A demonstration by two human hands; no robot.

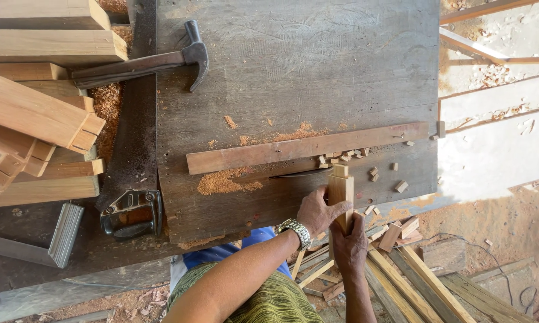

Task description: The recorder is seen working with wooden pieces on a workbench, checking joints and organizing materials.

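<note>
Both your left hand [317, 210] and right hand [348, 244] grip the stiff, light, tenoned wooden post [340, 192]; hold its lower shaft.

both forearms are bare, no sleeves. a silver metal wristwatch [295, 231] with a link band circles the left wrist. at six o'clock, an olive-green striped garment [245, 299] over blue cloth [233, 250].

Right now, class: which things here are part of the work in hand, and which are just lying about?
In use: wooden piece, left hand, right hand, batten, workbench.
Lying about: hammer, handsaw, stacked timber, offcuts.
</note>
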